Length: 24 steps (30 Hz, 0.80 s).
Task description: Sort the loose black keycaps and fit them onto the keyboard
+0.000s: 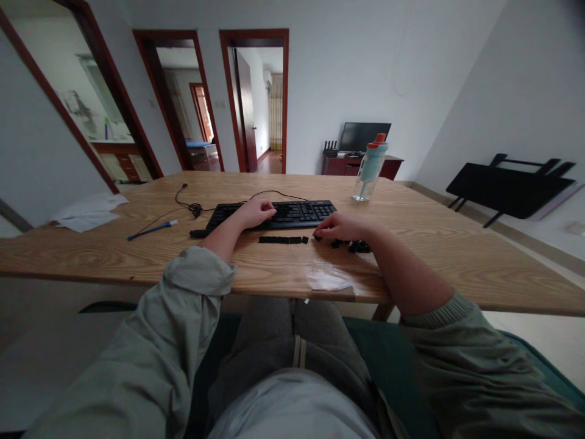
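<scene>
A black computer keyboard (301,211) lies on the wooden table, with some of its keys hidden behind my left hand (256,213). That hand rests over the keyboard's left half, fingers curled closed; whatever they may hold is hidden. At the table's middle, my right hand (336,227) reaches down with thumb and fingertips pinched on a small black keycap (317,238). Just left of it runs a straight row of black keycaps (280,239), with one slightly turned keycap (304,239) at its right end. Under my right wrist sits a small pile of loose keycaps (359,246), partly covered.
A blue-handled brush (153,230) and a coiled black cable (195,210) lie to the left, near crumpled white paper (89,210). A clear bottle with a red lid (369,171) stands at the back right. Clear tape (329,278) covers part of the table's front edge.
</scene>
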Available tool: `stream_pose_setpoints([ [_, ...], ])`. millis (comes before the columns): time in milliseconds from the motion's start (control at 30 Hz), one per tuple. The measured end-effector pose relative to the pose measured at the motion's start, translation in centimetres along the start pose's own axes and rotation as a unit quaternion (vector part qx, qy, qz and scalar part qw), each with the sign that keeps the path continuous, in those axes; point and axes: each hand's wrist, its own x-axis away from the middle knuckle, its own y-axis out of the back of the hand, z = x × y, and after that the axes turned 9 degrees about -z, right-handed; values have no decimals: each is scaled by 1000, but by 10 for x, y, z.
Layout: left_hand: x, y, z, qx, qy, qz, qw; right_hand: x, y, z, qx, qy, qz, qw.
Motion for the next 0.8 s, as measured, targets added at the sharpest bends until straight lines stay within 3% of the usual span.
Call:
stream_pose_setpoints([
  [333, 2, 2, -3, 4, 6, 10, 1000, -6, -8, 0, 30, 20, -50, 998],
  [800, 3, 2, -4, 9, 12, 4, 1000, 1, -4, 12, 38, 15, -46, 998],
])
